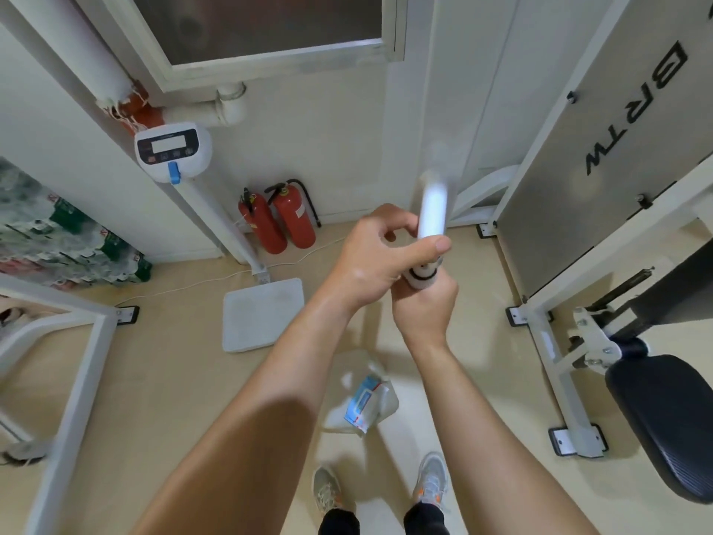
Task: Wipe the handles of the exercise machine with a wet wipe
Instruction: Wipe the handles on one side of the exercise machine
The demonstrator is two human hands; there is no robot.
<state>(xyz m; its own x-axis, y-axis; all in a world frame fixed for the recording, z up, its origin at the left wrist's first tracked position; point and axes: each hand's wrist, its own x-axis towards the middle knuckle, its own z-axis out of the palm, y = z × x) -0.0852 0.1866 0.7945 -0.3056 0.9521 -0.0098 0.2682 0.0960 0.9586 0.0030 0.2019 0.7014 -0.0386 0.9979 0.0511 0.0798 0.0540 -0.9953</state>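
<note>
— What is sitting over on the left?

— A weighing scale's display head (173,150) is sitting on its white post against the wall, and its platform (264,314) is lying on the floor below. Two red fire extinguishers (277,222) are standing just beside the post.

— And the handle?

— The white handle (432,214) is hanging mid-picture, up in the air above the floor. Its long axis is running nearly straight away from the person. The ringed near end is pointing back at the person, and the far end is pointing toward the wall, leaning slightly right. The bright stretch above the thumb is smeared with blur, so I cannot tell whether it is bare tube or something wrapped round it.

— How are the hands lying?

— The left hand (370,264) is gripping the handle from the left, fingers curled round it and the thumb lying across its front. The right hand (424,307) is closing round the near end from underneath, just below the left hand and touching it.

— Anything below them?

— A pack of wet wipes (364,403) is lying on the floor, showing between the two forearms.

— And on the right?

— The machine's grey panel (617,148), lettered BRTW, is standing in its white frame, with a black padded seat (667,422) near the right edge.
</note>
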